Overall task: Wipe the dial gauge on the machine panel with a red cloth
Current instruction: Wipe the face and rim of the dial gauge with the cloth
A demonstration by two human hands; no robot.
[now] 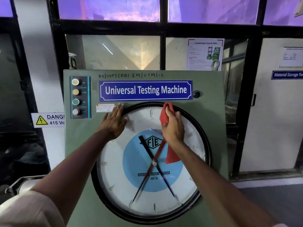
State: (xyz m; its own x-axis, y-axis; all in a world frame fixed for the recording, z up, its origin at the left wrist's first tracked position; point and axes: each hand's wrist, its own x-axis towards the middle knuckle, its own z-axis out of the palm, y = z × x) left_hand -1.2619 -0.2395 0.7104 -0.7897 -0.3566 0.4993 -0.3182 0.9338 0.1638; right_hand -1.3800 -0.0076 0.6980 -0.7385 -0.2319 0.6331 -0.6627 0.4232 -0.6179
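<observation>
The dial gauge (pixel 150 163), a large round instrument with a black rim, filled the lower middle of the green machine panel (pixel 78 145). Its white face carried a blue centre disc marked "FIE" and "UNIVERSAL TESTING MACHINE", and a black pointer and a red pointer crossed at the hub.

The right hand (pixel 173 126) pressed a red cloth (pixel 167 114) against the glass near the top of the dial, just right of the uppermost scale mark. Its fingers were clenched around the bunched upper part of the cloth, while a loose corner hung below the wrist over the right side of the blue disc.

The left hand (pixel 114 122) lay flat and released on the upper-left edge of the gauge, fingers spread across the black rim and onto the panel, gripping nothing. A pale sleeve showed at the lower-left corner.

Just above the dial sat a blue nameplate (pixel 145 90) reading "Universal Testing Machine". To its left stood a column of four push buttons (pixel 75 97) labelled UP, DOWN, ON and OFF. A small black knob (pixel 196 94) sat at the nameplate's right end. A yellow-triangle danger sign (pixel 47 119) was fixed to the wall left of the panel.
</observation>
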